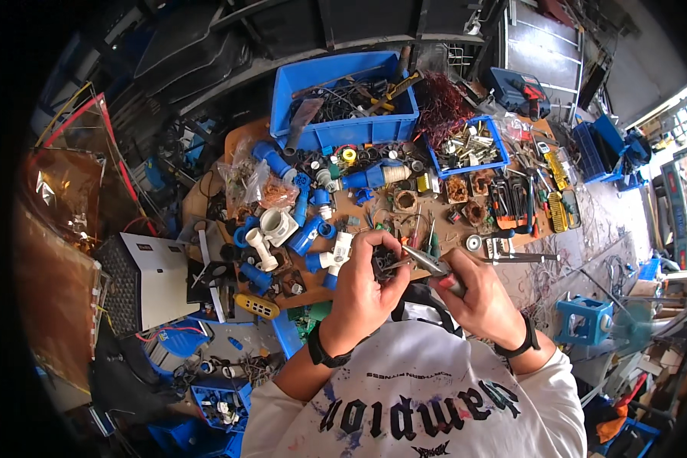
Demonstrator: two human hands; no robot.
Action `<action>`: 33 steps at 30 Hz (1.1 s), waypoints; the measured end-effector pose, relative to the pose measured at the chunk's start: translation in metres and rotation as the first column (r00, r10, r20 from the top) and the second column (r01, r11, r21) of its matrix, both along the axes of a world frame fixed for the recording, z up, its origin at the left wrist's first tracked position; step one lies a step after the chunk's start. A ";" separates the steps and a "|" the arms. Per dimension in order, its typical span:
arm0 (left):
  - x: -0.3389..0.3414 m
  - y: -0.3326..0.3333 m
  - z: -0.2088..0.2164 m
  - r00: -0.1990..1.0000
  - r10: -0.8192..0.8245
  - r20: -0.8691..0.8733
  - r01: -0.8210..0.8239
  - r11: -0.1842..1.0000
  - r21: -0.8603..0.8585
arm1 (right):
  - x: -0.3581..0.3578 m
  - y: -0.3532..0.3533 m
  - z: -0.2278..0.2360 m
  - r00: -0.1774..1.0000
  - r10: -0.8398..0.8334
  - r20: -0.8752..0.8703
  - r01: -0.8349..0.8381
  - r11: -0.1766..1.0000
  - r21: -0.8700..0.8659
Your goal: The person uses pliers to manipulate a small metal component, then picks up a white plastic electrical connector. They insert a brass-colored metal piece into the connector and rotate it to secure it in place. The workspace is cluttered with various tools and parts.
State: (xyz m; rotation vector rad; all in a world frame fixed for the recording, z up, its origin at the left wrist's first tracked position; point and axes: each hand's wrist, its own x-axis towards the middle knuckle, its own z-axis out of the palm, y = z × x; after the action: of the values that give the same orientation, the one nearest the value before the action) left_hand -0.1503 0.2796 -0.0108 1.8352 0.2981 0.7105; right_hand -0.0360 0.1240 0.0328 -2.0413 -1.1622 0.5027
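Well, the right hand's (477,294) fingers wrap around the grey pliers (429,264), in front of the white shirt (420,385). The left hand's (365,288) fingers pinch a small dark part (385,265) just beside the tip. The pliers look hard and a bit heavy, best held by the handles. The part seems light and stiff; grab its edge. Fingers hide much of it.

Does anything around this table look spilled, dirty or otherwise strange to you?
Yes. Beside the large blue crate, dark-red wire lies in a loose tangle; thin scraps litter the floor at right, as if dropped. The white T-shirt is also stained.
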 end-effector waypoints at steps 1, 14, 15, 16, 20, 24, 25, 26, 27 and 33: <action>0.001 0.002 0.000 1.000 0.001 0.020 -0.002 1.000 0.020 | -0.001 0.001 0.001 0.998 -0.029 -0.058 0.030 0.999 0.019; 0.000 0.011 0.010 0.993 0.021 -0.114 -0.014 0.998 0.065 | 0.002 0.000 -0.007 0.962 -0.087 -0.257 0.096 0.995 0.021; 0.000 0.011 0.013 0.988 0.018 -0.156 -0.006 0.997 0.078 | 0.005 -0.002 -0.010 0.963 -0.063 -0.263 0.063 0.998 -0.010; 0.001 0.013 0.015 0.990 0.034 -0.139 -0.016 0.992 0.129 | 0.004 -0.002 -0.013 0.955 -0.060 -0.291 0.062 0.998 -0.003; 0.003 0.013 0.024 0.988 0.120 -0.101 -0.091 0.965 0.248 | 0.000 -0.002 -0.016 0.929 -0.069 -0.364 0.064 0.998 -0.026; -0.001 0.010 0.030 0.980 0.138 -0.142 -0.097 0.959 0.268 | -0.001 0.000 -0.014 0.911 -0.073 -0.405 0.051 0.997 -0.064; -0.002 0.009 0.030 0.981 0.138 -0.139 -0.096 0.958 0.268 | -0.002 -0.001 -0.013 0.908 -0.071 -0.412 0.048 0.997 -0.065; -0.003 0.008 0.030 0.981 0.137 -0.136 -0.096 0.958 0.269 | -0.003 -0.001 -0.012 0.905 -0.070 -0.419 0.046 0.997 -0.067; -0.003 0.007 0.029 0.983 0.141 -0.120 -0.106 0.959 0.262 | -0.003 -0.002 -0.012 0.902 -0.069 -0.426 0.044 0.997 -0.068; -0.007 0.005 0.030 0.973 0.139 -0.186 -0.083 0.956 0.280 | -0.006 -0.006 -0.009 0.910 -0.051 -0.412 0.024 0.997 -0.072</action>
State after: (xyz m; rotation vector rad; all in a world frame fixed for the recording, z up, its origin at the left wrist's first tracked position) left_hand -0.1570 0.2843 0.0196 2.1722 0.4601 0.6661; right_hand -0.0421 0.1176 0.0234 -1.8820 -0.8562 0.9145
